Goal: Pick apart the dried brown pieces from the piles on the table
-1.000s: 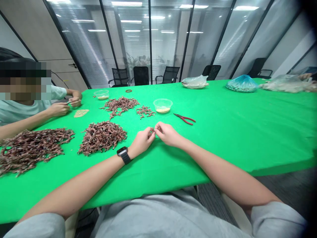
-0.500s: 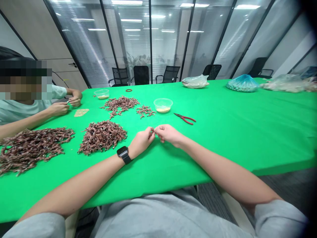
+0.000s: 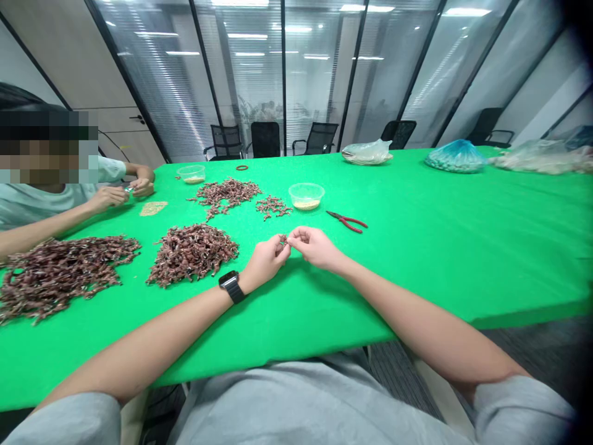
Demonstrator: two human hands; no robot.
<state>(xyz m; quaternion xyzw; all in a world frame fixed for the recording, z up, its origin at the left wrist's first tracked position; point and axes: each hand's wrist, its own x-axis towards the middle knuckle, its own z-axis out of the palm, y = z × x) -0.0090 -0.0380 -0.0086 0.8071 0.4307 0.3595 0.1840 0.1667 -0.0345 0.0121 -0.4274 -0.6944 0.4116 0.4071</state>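
Observation:
My left hand (image 3: 266, 261), with a black watch on its wrist, pinches a small brown piece (image 3: 283, 238) like those in the piles. Its exact kind is too small to make out. My right hand (image 3: 315, 248) meets it at the fingertips, thumb and forefinger pressed together by the piece; what they grip is hidden. Both hands are over the green cloth. To the left lies a brown pile (image 3: 192, 253), and beyond the hands a small scatter of the same pieces (image 3: 273, 207). A clear bowl (image 3: 306, 193) with pale yellow bits stands past my right hand, near red-handled pliers (image 3: 347, 221).
A co-worker (image 3: 41, 204) sits at the left, holding something small. Other brown piles (image 3: 60, 272) lie nearby, with a yellowish patch (image 3: 154, 209), a second bowl (image 3: 191, 174) and a reddish ring (image 3: 241, 167). Filled bags (image 3: 455, 156) line the far right edge.
My right hand's fingers have lifted and turned slightly, with the lower fingers less curled. The left hand has barely moved and keeps its pinch on the brown piece.

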